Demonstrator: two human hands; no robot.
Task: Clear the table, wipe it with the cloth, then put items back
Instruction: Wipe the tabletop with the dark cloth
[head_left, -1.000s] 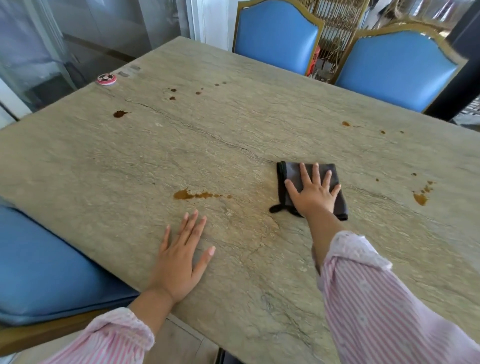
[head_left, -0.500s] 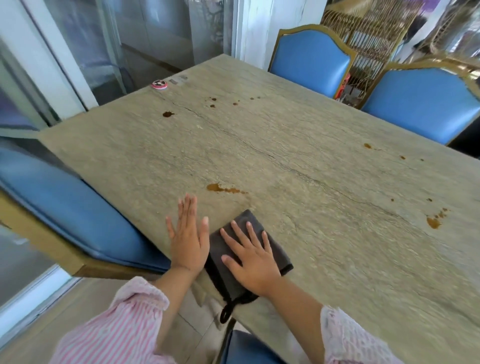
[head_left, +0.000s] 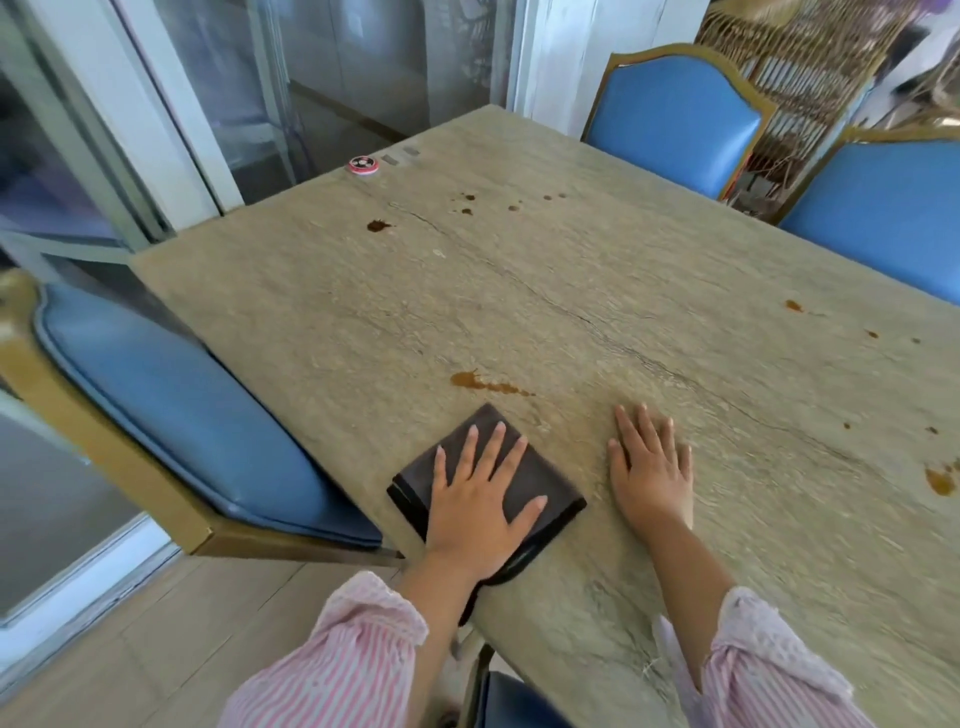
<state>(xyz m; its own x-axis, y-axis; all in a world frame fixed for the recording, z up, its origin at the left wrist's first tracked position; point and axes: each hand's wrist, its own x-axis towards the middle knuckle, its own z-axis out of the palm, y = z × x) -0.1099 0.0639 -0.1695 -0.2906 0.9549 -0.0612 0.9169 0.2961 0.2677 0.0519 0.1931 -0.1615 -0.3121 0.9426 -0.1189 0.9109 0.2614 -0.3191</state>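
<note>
Pressing flat on the cloth (head_left: 558, 491): left hand (head_left: 475, 512), fingers (head_left: 493, 441) straight and spread apart, palm down, nothing gripped. Cloth is dark, folded to a rough square, at the near edge of the table (head_left: 597, 291), close to its near-left corner. A dark loop (head_left: 511, 569) off the cloth hangs over the table edge beside the left wrist.

Right hand (head_left: 652, 470) lies palm down on bare table just to the right of the cloth, not touching it. Its fingers are straight, close together, holding nothing. Both forearms are in pink-striped sleeves (head_left: 337, 665).

The seat of a blue chair (head_left: 514, 701) shows at the bottom edge, under the table rim. Another blue chair with a gold frame (head_left: 182, 415) is pushed against the table's left side.

Brown smear (head_left: 470, 380) just beyond the cloth, apart from it. Larger brown blotch (head_left: 939, 480) sits at the right edge of view, small specks near it. Further out are a dark spot (head_left: 378, 225) and a scatter of small drops (head_left: 466, 197) towards the far-left corner.

Red-and-white round disc (head_left: 363, 165) sits right at the far-left edge of the table; cannot tell what it is.

Two more blue chairs (head_left: 675, 119) stand along the far-right side. Glass doors (head_left: 363, 67) run behind the far-left corner, with wicker work (head_left: 795, 67) behind the chairs.
</note>
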